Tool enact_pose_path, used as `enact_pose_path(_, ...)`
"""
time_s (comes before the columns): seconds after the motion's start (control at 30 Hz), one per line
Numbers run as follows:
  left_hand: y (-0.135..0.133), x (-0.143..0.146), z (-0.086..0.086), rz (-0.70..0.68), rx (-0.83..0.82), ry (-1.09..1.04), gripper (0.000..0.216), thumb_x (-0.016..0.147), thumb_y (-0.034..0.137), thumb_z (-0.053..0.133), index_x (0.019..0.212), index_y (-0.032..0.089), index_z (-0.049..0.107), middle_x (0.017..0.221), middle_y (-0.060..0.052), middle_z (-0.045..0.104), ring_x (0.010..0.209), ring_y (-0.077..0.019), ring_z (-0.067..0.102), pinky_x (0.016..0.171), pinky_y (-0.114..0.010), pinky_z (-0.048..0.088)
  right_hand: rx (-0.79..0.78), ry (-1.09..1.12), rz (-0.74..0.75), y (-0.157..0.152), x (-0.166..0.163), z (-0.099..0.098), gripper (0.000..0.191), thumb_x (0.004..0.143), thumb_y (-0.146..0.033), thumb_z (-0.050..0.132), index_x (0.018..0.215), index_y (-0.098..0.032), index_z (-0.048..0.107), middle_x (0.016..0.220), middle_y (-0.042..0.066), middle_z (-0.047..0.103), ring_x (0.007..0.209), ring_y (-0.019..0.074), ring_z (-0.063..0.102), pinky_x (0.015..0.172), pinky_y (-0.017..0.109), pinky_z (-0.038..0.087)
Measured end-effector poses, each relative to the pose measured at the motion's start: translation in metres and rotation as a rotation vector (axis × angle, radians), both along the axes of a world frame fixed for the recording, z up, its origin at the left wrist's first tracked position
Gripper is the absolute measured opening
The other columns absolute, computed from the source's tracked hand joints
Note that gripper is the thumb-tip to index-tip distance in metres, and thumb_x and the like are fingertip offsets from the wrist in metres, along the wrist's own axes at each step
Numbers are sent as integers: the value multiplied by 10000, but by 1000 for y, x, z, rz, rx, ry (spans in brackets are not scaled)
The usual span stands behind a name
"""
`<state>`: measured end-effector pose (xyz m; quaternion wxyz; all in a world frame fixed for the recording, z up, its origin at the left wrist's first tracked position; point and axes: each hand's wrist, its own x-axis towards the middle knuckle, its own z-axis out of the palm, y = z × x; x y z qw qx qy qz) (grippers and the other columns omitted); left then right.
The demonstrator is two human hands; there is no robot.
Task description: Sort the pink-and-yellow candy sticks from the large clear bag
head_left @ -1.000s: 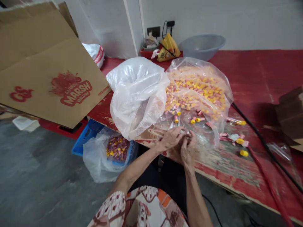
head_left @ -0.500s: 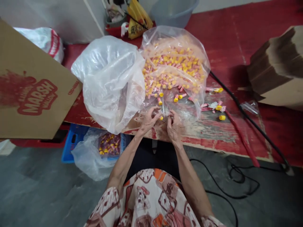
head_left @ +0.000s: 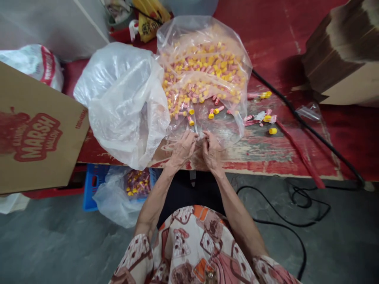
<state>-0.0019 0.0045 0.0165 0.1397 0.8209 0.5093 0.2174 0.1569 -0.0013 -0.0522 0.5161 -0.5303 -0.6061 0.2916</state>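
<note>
My left hand [head_left: 182, 148] and my right hand [head_left: 211, 150] meet at the near edge of the red table [head_left: 296, 51], fingers pinched together on a small piece I cannot make out. Right in front of them lies a clear plastic bag [head_left: 233, 51] holding many small pink and yellow pieces [head_left: 204, 75]. A few loose pieces [head_left: 214, 112] lie close to my fingertips. A crumpled clear bag [head_left: 124, 102] bulges to the left of my left hand.
A brown "Marsh Mallow" carton flap [head_left: 38, 130] stands at left. A blue crate [head_left: 91, 185] with a bag of the same pieces [head_left: 137, 183] sits below the table. Black cables [head_left: 299, 118] and a red stick [head_left: 299, 154] cross at right, cardboard stack [head_left: 343, 51] beyond.
The view has tilted downward, so the table and bags moved up in the picture. Both hands stay pinched together at the bag's near edge, fingers shifting slightly.
</note>
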Motion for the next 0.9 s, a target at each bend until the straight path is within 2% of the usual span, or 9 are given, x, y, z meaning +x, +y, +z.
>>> enact_pose_path(0.13,0,-1,-3,-27,12,36,482,974,69,481,1431,182,584,1323,-141,700,1271,-282,679,1139,-440,558,7,-14,-15,0,-1,-2,388,1135,-316,414,1416,-220,665,1325,138,770,1235,263,733,1126,480,617)
enact_pose_path(0.23,4,-5,-5,-45,-3,-35,576,979,86,493,1546,182,516,1387,-145,698,1201,-240,716,1114,-398,582,-1,-15,0,1,-1,-2,392,1138,-319,413,1421,-222,666,1334,143,762,1255,275,724,1138,502,611)
enact_pose_path(0.33,-2,-9,-7,54,24,-83,605,1024,150,548,1621,193,461,1393,-142,712,1125,-223,736,1080,-389,600,-4,-19,-7,1,-1,0,399,1165,-372,390,1413,-228,667,1315,135,766,1244,267,727,1141,495,611)
enact_pose_path(0.4,-10,-10,-11,103,36,-84,540,1058,190,563,1595,195,497,1325,-129,744,1085,-222,741,1082,-397,599,-3,-21,-14,1,-2,0,409,1178,-408,376,1399,-231,671,1323,133,766,1255,262,726,1148,488,609)
enact_pose_path(0.53,-24,-9,-19,75,26,-96,394,1080,172,536,1469,194,590,1190,-93,776,965,-198,741,1025,-371,613,-8,-16,3,1,-2,1,399,1181,-416,376,1386,-247,673,1335,135,765,1252,266,728,1145,497,611)
enact_pose_path(0.67,-25,-8,-17,111,77,-134,342,1075,170,565,1412,203,613,1125,-69,779,902,-185,738,959,-343,624,-9,-37,-8,0,-2,4,408,1189,-432,373,1364,-239,687,1302,129,773,1228,256,735,1125,469,617)
enact_pose_path(0.8,-27,0,-21,180,163,-161,265,1100,202,543,1342,203,650,1195,-111,771,1019,-223,753,982,-378,623,4,-55,-4,-1,-2,8,410,1190,-415,361,1345,-237,697,1274,127,782,1188,251,746,1093,451,628)
enact_pose_path(0.9,-26,7,-27,167,124,-225,272,1120,254,532,1359,192,645,1216,-127,775,1050,-234,762,1009,-406,627,22,-61,7,-1,0,9,395,1182,-385,367,1328,-239,704,1271,132,790,1178,252,749,1080,446,628)
